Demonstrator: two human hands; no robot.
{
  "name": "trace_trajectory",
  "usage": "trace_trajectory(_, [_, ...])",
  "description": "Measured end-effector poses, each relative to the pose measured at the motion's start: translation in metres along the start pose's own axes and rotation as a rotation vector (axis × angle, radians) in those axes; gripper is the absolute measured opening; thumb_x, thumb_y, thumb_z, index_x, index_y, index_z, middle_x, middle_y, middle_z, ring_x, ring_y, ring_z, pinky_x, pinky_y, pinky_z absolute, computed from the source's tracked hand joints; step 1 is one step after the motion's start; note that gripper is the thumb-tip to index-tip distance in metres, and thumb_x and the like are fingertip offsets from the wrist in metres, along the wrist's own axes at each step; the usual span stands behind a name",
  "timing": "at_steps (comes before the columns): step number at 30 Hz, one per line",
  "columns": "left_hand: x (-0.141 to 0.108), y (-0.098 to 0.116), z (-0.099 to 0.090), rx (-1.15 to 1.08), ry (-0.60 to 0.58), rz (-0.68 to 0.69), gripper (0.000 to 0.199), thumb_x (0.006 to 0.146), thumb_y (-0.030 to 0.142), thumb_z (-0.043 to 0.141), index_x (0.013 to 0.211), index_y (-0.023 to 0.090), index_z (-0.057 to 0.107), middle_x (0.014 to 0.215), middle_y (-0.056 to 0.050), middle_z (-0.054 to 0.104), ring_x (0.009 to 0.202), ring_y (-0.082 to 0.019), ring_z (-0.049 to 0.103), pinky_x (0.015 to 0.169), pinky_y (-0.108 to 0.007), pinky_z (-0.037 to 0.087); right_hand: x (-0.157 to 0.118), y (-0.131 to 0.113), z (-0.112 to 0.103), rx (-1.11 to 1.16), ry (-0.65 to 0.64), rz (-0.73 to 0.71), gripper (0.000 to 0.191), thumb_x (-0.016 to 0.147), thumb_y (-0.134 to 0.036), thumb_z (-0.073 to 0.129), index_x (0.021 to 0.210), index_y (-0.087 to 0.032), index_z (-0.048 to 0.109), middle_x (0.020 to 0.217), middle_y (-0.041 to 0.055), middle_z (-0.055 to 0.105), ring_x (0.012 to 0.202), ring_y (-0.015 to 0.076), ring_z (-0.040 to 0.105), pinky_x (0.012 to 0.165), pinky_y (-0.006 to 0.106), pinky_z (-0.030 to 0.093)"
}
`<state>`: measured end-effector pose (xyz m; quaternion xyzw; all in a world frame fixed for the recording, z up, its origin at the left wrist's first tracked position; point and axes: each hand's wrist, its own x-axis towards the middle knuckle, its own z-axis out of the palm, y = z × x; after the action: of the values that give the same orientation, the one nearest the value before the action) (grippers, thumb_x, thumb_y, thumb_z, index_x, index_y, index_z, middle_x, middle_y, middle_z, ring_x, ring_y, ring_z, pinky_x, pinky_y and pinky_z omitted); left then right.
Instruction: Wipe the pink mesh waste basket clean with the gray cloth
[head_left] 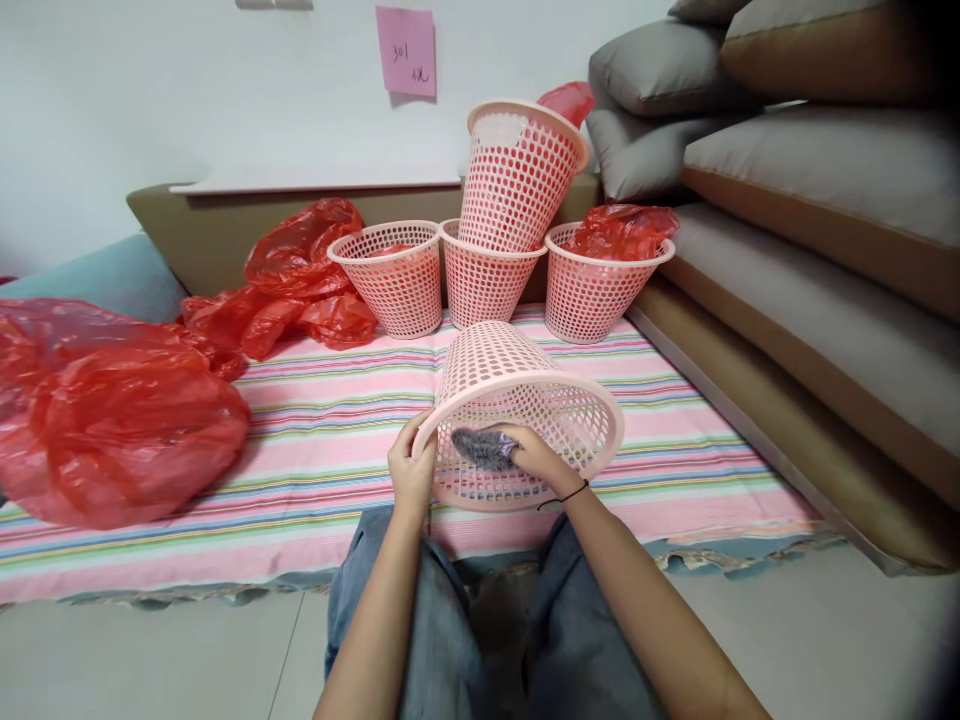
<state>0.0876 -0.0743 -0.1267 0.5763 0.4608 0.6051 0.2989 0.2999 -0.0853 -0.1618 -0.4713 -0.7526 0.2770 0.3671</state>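
Note:
A pink perforated basket (499, 350) lies tilted on its side on the striped cloth (322, 440), its mouth facing me. My left hand (412, 465) is closed round the left part of its rim. Inside the mouth, my right hand (532, 452) grips a fuzzy grey cloth (480, 449) close to the basket's inner wall. Whether the cloth touches the wall is hard to tell. My right fingertips are partly hidden by the cloth.
Behind stand a left basket (405, 290), a middle basket (491, 285) with a tilted basket (517, 180) in it, and a right basket (592, 295). Red plastic bags (120, 420) lie left. Grey cushions (825, 240) are stacked right. A pink note (406, 50) hangs on the wall.

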Motion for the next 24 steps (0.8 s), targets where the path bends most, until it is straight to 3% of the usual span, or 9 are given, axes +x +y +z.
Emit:
trace_trajectory(3, [0.000, 0.001, 0.000, -0.002, 0.001, -0.007, 0.028, 0.073, 0.028, 0.061, 0.096, 0.018, 0.073, 0.097, -0.006, 0.076, 0.094, -0.024, 0.070, 0.087, -0.037, 0.054, 0.001, 0.000, -0.001, -0.068, 0.128, -0.019, 0.057, 0.075, -0.002, 0.043, 0.124, -0.020, 0.068, 0.131, 0.0068, 0.066, 0.123, 0.0206, 0.058, 0.111, 0.041, 0.040])
trace_trajectory(7, [0.000, 0.000, 0.001, -0.004, -0.005, -0.011, 0.028, 0.073, 0.027, 0.060, 0.097, 0.019, 0.073, 0.098, -0.006, 0.076, 0.095, -0.024, 0.069, 0.089, -0.037, 0.054, 0.000, 0.008, 0.001, -0.186, 0.152, 0.001, 0.061, 0.070, 0.002, 0.044, 0.119, -0.023, 0.071, 0.130, 0.0050, 0.067, 0.128, 0.0214, 0.054, 0.115, 0.045, 0.034])
trace_trajectory(11, [0.000, 0.000, 0.000, -0.007, -0.012, -0.018, 0.030, 0.073, 0.027, 0.061, 0.098, 0.018, 0.073, 0.100, -0.006, 0.076, 0.095, -0.024, 0.069, 0.088, -0.037, 0.054, 0.000, 0.011, 0.010, -0.295, 0.058, 0.055, 0.056, 0.067, 0.005, 0.047, 0.109, -0.021, 0.075, 0.120, 0.0071, 0.072, 0.120, 0.0248, 0.060, 0.110, 0.046, 0.037])
trace_trajectory(16, [0.000, -0.001, 0.000, -0.012, -0.015, -0.023, 0.031, 0.071, 0.025, 0.060, 0.098, 0.018, 0.074, 0.100, -0.006, 0.076, 0.096, -0.024, 0.069, 0.089, -0.037, 0.054, 0.000, 0.006, 0.015, -0.367, -0.095, 0.064, 0.053, 0.068, 0.006, 0.049, 0.106, -0.020, 0.077, 0.112, 0.0069, 0.075, 0.110, 0.0237, 0.066, 0.104, 0.038, 0.041])
trace_trajectory(24, [0.000, 0.001, -0.001, -0.008, -0.016, -0.028, 0.030, 0.072, 0.027, 0.061, 0.098, 0.019, 0.073, 0.102, -0.006, 0.076, 0.097, -0.024, 0.069, 0.090, -0.038, 0.054, -0.004, 0.001, 0.010, -0.387, -0.124, 0.062, 0.055, 0.069, 0.005, 0.051, 0.110, -0.022, 0.076, 0.115, 0.0056, 0.074, 0.111, 0.0223, 0.067, 0.103, 0.033, 0.043])
